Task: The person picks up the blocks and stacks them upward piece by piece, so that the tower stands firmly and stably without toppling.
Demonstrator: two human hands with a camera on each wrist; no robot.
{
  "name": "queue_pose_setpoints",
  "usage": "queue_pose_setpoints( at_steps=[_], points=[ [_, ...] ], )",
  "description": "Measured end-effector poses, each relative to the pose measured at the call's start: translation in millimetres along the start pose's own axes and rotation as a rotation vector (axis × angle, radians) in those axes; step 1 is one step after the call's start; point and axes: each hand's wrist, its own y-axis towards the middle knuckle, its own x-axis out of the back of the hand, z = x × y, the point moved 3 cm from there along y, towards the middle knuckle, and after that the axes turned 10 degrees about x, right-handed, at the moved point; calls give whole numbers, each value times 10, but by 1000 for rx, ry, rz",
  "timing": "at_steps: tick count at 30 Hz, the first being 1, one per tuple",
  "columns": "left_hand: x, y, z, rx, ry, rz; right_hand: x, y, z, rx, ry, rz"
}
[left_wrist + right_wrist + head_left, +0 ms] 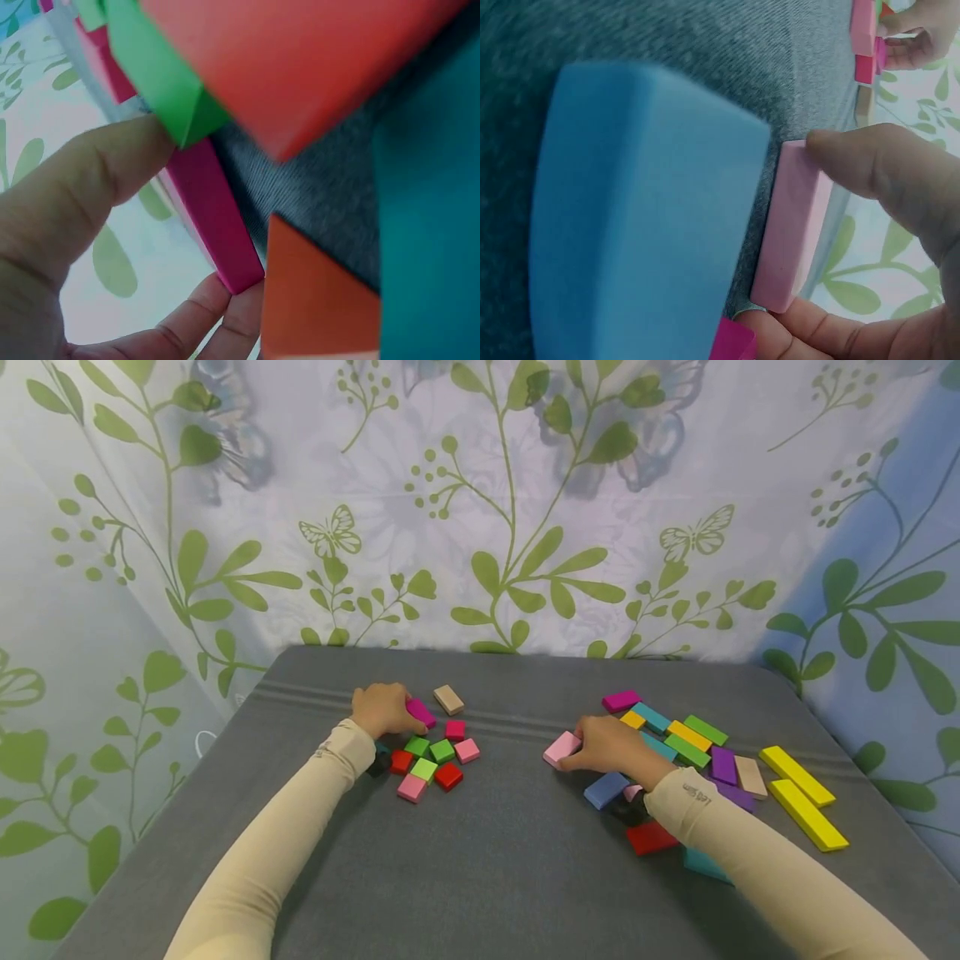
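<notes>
At the left, my left hand (382, 708) pinches a magenta block (422, 712) between thumb and fingers. The left wrist view shows the thumb at one end of this magenta block (212, 217) and fingertips at the other. Beside it lie small green blocks (442, 752), red blocks (448, 776) and pink blocks (412, 787). Farther right, my right hand (617, 747) grips a light pink block (561, 749) by its ends, close to the tabletop. A blue block (606, 790) sits just below that hand and looms large in the right wrist view.
A beige block (448, 699) lies beyond the left group. Around the right forearm spread purple (723, 766), green (707, 729), teal (707, 863) and red blocks (651, 837). Two long yellow blocks (808, 815) lie near the right edge of the grey table (480, 877). Patterned cloth (450, 527) hangs behind.
</notes>
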Motion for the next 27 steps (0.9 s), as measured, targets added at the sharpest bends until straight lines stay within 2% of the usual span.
queue_pose_setpoints(
  at_steps=[4, 9, 14, 21, 24, 27],
  points=[
    [31, -3, 26, -3, -28, -15, -17, 2, -5, 23, 0, -14],
    [119, -84, 15, -65, -56, -83, -28, -9, 9, 98, -10, -41],
    [164, -264, -74, -178, -53, -127, -46, -22, 40, 146, 16, -52],
    [47, -475, -246, -366, -91, -188, -93, -42, 107, 199, 45, -47],
    [-11, -557, -328, -434, -98, -194, -114, -45, 124, 213, 56, -42],
    [-65, -644, -430, -479, -81, -169, -137, -55, 137, 232, 68, -41]
  ],
)
